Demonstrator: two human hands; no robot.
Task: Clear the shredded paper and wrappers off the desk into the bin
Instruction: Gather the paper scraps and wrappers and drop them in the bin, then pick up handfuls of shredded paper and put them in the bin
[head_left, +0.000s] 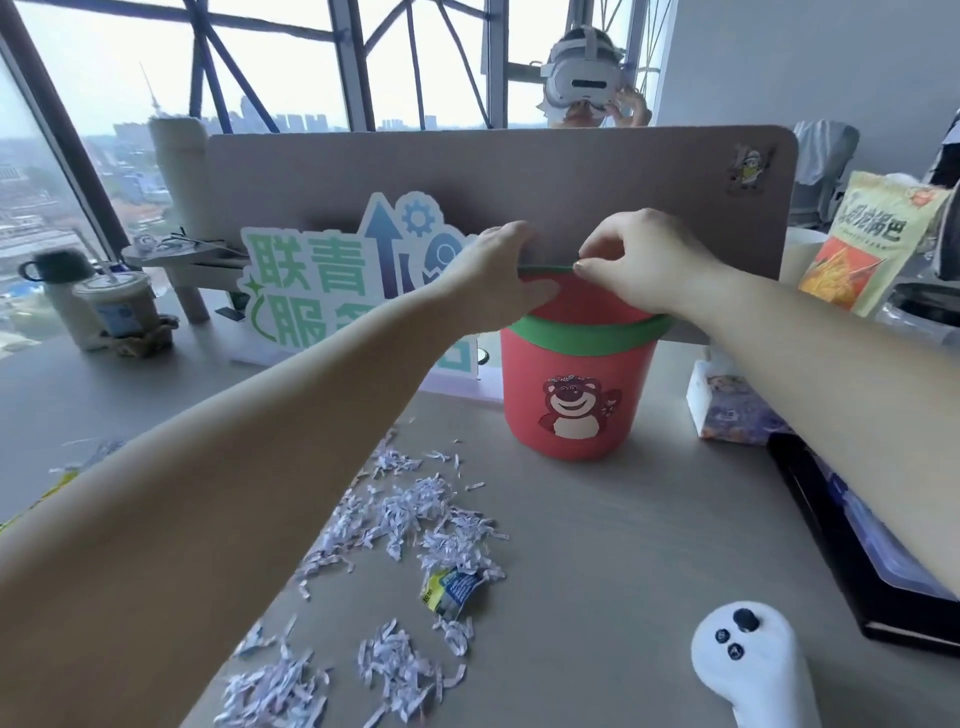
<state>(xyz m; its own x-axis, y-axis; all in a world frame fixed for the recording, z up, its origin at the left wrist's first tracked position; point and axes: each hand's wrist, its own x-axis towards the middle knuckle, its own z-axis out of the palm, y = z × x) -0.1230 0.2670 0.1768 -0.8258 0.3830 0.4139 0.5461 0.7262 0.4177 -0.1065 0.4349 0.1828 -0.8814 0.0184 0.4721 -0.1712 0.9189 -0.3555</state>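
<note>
A pink bin (574, 400) with a bear picture and a green rim stands on the desk against the partition. Its pink lid (582, 301), edged in green, is tilted up above the rim. My left hand (498, 275) grips the lid's left edge. My right hand (644, 260) pinches the lid's top edge between thumb and fingers. Shredded paper (415, 525) lies scattered over the desk in front of the bin, with more shreds (291, 686) nearer me. A crumpled blue and yellow wrapper (452, 592) sits among the shreds.
A white controller (748, 660) lies at the near right. A dark tray (862, 545) runs along the right edge, a tissue pack (727, 405) beside the bin. A snack bag (862, 244), cut-out sign (332, 280) and cups (119, 306) stand behind. A person with a headset (582, 78) sits beyond the partition.
</note>
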